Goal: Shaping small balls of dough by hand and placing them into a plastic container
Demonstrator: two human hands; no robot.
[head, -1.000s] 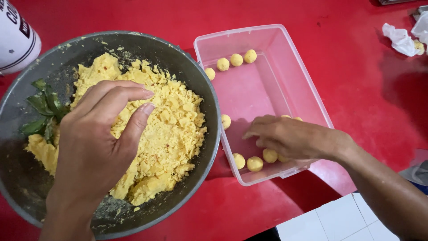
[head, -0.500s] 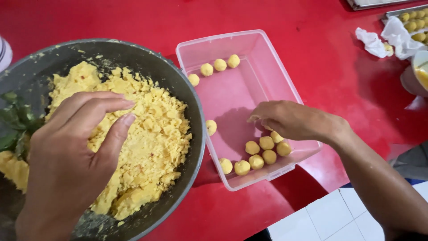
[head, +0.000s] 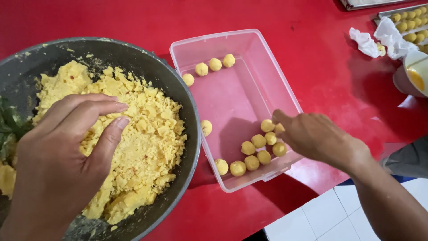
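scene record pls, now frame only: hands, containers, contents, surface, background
left hand: fingers curled into the yellow crumbly mixture
right hand: fingertips at the cluster of balls inside the clear box
pan: dark, round, mixture heaped in it, green leaves at its left edge
clear plastic box: yellow balls near corner, four more at far end
surface: red table
background: tray of balls, crumpled tissue
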